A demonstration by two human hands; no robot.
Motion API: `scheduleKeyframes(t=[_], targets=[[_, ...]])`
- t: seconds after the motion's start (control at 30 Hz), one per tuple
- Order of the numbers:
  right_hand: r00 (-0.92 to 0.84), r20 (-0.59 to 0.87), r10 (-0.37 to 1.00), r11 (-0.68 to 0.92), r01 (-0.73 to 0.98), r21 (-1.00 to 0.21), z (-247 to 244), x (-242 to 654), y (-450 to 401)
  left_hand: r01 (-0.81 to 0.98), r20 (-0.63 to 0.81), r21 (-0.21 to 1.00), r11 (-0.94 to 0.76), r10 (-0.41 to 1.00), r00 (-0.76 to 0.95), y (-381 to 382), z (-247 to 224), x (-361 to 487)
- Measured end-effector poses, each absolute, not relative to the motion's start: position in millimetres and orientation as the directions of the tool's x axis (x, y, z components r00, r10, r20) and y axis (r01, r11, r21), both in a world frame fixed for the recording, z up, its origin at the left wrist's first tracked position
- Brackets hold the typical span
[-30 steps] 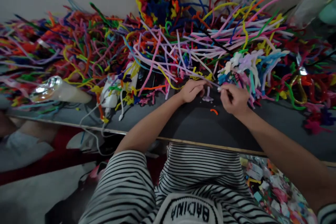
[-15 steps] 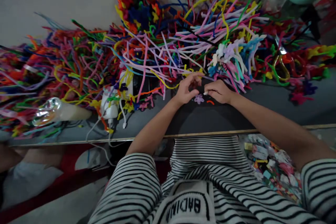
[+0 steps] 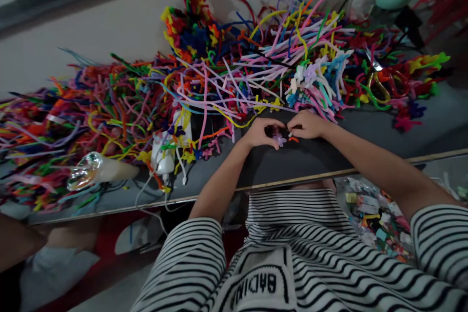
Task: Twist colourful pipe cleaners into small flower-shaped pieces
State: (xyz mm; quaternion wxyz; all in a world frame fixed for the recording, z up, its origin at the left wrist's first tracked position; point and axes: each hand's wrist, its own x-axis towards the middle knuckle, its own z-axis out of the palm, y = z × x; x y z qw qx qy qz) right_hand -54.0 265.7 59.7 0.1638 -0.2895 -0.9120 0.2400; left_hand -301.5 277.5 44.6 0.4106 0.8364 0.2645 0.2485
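A small purple pipe-cleaner flower (image 3: 280,140) lies on the dark tabletop, beside the thumb of my left hand (image 3: 263,132). The fingers of that hand curve in a wide C, with a gap between thumb and forefinger; whether the thumb touches the flower I cannot tell. Close by on the right, my right hand (image 3: 307,126) is closed in a pinch, a small whitish piece (image 3: 290,134) showing at its fingertips. Just below this pinch lies a short orange-red pipe-cleaner piece (image 3: 293,139).
Behind the hands stretches a tangled heap of coloured pipe cleaners (image 3: 120,102), with a pale bunch of flowers (image 3: 310,78). Gold-handled scissors (image 3: 378,87) lie at right. A power strip (image 3: 163,156) with cables and a whitish roll (image 3: 117,168) are leftward. Below right sits a scrap pile (image 3: 380,219).
The view has shifted and tilted. My left hand's thumb has come closer to the purple flower, and its fingers have curved around it. My right hand keeps its pinch.
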Motion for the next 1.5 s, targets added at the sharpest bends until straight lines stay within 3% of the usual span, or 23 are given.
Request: scheduleKeyframes(t=[0.2, 0.33, 0.63, 0.8, 0.97, 1.17, 1.23, 1.37, 1.5], targets=[[-0.723, 0.229, 0.651, 0.704, 0.464, -0.538, 55, -48, 266, 0.168, 0.163, 0.719, -0.675, 0.398, 0.903, 285, 50, -300], [-0.678, 0.338, 0.652, 0.716, 0.404, -0.57, 53, -51, 265, 0.221, 0.178, 0.721, -0.657, 0.483, 0.857, 290, 40, -297], [-0.496, 0.468, 0.731, 0.669, 0.388, -0.633, 38, -63, 270, 0.368, 0.383, 0.578, -0.729, 0.64, 0.666, 293, 23, -288], [-0.47, 0.415, 0.779, 0.611, 0.416, -0.674, 32, -66, 274, 0.371, 0.396, 0.538, -0.757, 0.615, 0.682, 300, 19, -294], [-0.421, 0.376, 0.826, 0.553, 0.474, -0.685, 29, -69, 273, 0.41, 0.319, 0.48, -0.775, 0.59, 0.742, 301, 13, -296], [-0.438, 0.376, 0.817, 0.554, 0.409, -0.725, 36, -75, 268, 0.497, 0.32, 0.392, -0.774, 0.621, 0.715, 287, 13, -294], [-0.383, 0.353, 0.854, 0.49, 0.361, -0.793, 38, -79, 266, 0.521, 0.38, 0.365, -0.771, 0.635, 0.673, 284, 16, -291], [-0.183, 0.144, 0.972, 0.163, 0.092, -0.982, 41, -89, 263, 0.618, 0.535, 0.321, -0.718, 0.676, 0.507, 276, 24, -285], [-0.136, 0.044, 0.99, 0.033, -0.079, -0.996, 45, -93, 260, 0.68, 0.57, 0.243, -0.692, 0.669, 0.477, 267, 32, -281]])
